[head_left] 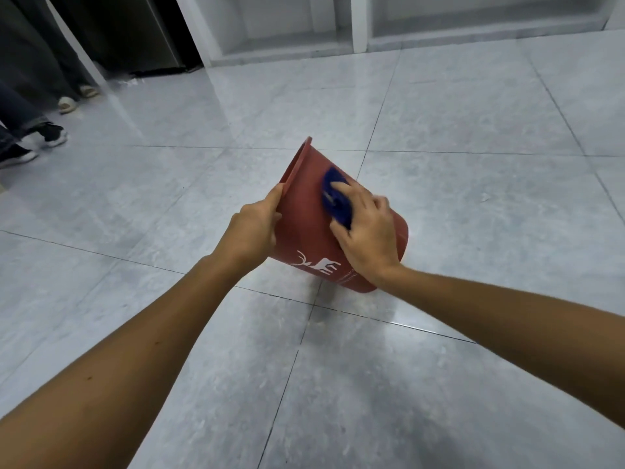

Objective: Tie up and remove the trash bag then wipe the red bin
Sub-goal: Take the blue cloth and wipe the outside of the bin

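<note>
The red bin (311, 228) is held up off the tiled floor (439, 130), tipped on its side with the open mouth facing away to the upper left and the base toward the lower right. No trash bag is visible anywhere, so judging by that the job is in the wiping stage.

Handling: it looks like a thin-walled plastic bin, light enough for one hand and fairly stiff, but the smooth wall is probably slippery, and it may flex if squeezed mid-wall. The rim is the best hold, being the stiffest part with a lip to hook onto; that is where it is gripped now.

The left hand (252, 231) is clamped on the rim edge nearest the camera, thumb along the outside; the other fingers are hidden, presumably curled inside the mouth.

The right hand (368, 231) presses a blue cloth (333, 198) (could be a sponge, hard to tell) flat against the upper outside wall. Its fingers (341, 191) are spread slightly and bent down over the cloth, pinning it to the bin rather than pinching it. The hand is slightly blurred.

A white deer logo (318, 264) sits on the wall near the base. Other people's legs and shoes (50, 133) stand at far left, well apart.
</note>
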Available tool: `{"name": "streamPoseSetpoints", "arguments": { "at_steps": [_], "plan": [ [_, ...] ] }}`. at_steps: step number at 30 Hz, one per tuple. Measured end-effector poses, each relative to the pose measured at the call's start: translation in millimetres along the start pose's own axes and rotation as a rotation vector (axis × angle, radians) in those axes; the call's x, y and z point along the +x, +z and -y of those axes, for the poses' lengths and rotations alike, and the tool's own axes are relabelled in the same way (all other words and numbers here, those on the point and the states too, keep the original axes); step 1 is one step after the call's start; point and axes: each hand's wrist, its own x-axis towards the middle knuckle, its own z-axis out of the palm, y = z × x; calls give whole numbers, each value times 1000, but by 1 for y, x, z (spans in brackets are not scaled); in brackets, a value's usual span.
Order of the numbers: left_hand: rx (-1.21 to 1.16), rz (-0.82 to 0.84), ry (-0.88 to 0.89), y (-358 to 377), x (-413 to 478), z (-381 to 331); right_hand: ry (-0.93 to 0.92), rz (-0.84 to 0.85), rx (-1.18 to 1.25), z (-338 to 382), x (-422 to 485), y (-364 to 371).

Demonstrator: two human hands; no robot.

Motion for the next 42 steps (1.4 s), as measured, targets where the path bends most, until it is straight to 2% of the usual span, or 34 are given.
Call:
{"name": "streamPoseSetpoints", "arguments": {
  "at_steps": [3, 7, 8, 9, 12, 13, 15, 18, 20, 22, 24, 29, 32, 34, 37, 39, 42],
  "plan": [
    [13, 5, -52, 0, 0, 1, 414, -91, 7, -33, -20, 1],
    [40, 25, -23, -2, -1, -2, 747, -27, 41, -45, -25, -3],
    [54, 25, -17, -2, 0, -3, 754, -20, 37, -41, -19, -3],
    [63, 24, -20, -3, 1, -4, 681, -12, 35, -34, -13, -4],
    [44, 46, -62, -4, 2, 0, 266, 36, 138, -11, -9, -5],
    [31, 62, -75, -5, 1, 3, 221, 33, 172, -6, -12, -3],
    [19, 78, -81, -7, -1, 7, 332, -10, 178, -11, -25, 4],
    [50, 57, -73, -10, -5, 13, 698, 81, 82, -45, -43, 9],
    [58, 38, -63, -10, -9, 19, 913, 118, 153, -68, -47, 3],
    [25, 48, -57, -11, -12, 27, 1044, 45, 253, -83, -37, -9],
    [-14, 54, -51, -11, -14, 37, 1066, -3, 316, -93, -16, -27],
    [1, 49, 6, -9, -18, 47, 1194, -93, 811, -88, 47, -75],
    [-80, 48, -26, -10, -19, 51, 1209, -22, 982, -69, 70, -86],
    [-248, 138, -169, -11, -20, 49, 1154, 92, 1017, -51, 79, -83],
    [-804, 302, -349, -14, -18, 32, 1045, 271, 941, -17, 87, -74],
    [-979, 206, -479, -13, -10, 22, 979, 272, 830, -1, 89, -67],
    [-1007, -112, -743, -13, 1, 12, 950, 174, 797, 7, 89, -64]
  ]
}}
